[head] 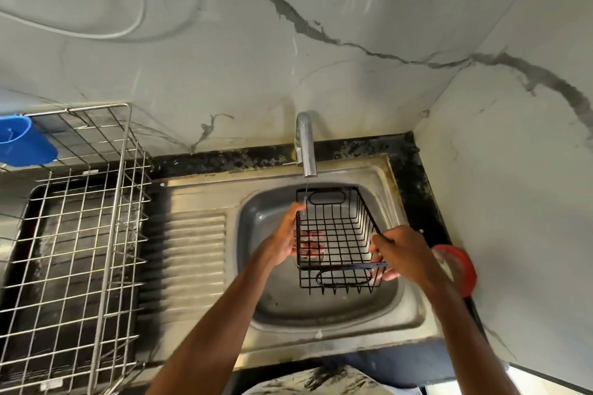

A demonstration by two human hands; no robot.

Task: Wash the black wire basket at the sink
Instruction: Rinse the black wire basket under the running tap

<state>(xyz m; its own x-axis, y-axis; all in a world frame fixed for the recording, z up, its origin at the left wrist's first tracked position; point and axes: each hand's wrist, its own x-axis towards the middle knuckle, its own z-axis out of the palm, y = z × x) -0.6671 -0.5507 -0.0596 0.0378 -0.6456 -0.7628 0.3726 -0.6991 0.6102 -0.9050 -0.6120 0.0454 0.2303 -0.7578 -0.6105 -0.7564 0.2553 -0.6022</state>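
Grip is two-handed: right hand point(401, 253) pinches the black wire basket point(337, 228) at its near right rim corner, left hand point(285, 237) clasps the left wall, fingers curled beneath. Held over the sink basin point(321, 314), its long axis runs away from the person, far end under the faucet point(306, 147) and its thin stream.

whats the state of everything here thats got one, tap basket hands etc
tap: on, running thin
black wire basket: upright, nothing in it, held over the sink under the tap
left hand: holds the basket's left side
right hand: grips the basket's near right corner
sink: no pooled water that shows
blue cup: at the dish rack's far left edge
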